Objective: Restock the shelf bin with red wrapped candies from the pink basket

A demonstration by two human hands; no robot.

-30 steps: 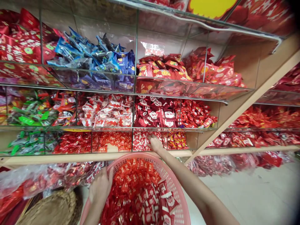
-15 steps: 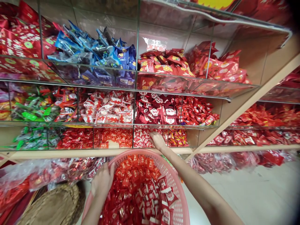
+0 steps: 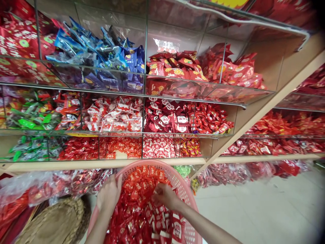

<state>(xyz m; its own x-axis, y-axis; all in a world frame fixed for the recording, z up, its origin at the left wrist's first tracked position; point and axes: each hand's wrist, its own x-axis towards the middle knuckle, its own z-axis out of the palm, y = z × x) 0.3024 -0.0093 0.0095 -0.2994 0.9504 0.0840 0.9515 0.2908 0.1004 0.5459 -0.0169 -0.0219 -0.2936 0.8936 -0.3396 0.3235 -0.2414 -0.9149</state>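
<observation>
My left hand (image 3: 109, 193) is closed on the left rim of a pink perforated plastic basket (image 3: 189, 203). Red and orange wrapped candies (image 3: 142, 184) fill the basket, with red-and-white wrapped sweets (image 3: 162, 218) towards its near right side. Over these, inside the rim, my right hand (image 3: 166, 197) has its fingers curled together. Whatever those fingers hold, if anything, is hidden. Beyond the basket, the lowest shelf has a bin of small red-and-white candies (image 3: 158, 148).
Shelves with clear dividers hold blue packets (image 3: 88, 51), red orange-print packets (image 3: 177, 69) and green-wrapped candies (image 3: 33, 118). A wooden shelf edge (image 3: 76, 165) runs just beyond the basket. At lower left lies a woven basket (image 3: 50, 222); bagged sweets (image 3: 228, 174) line the shelf's foot.
My right hand has come back from the bin of red-and-white candies on the lowest shelf to above the candies in the pink basket. My left hand stays on the rim.
</observation>
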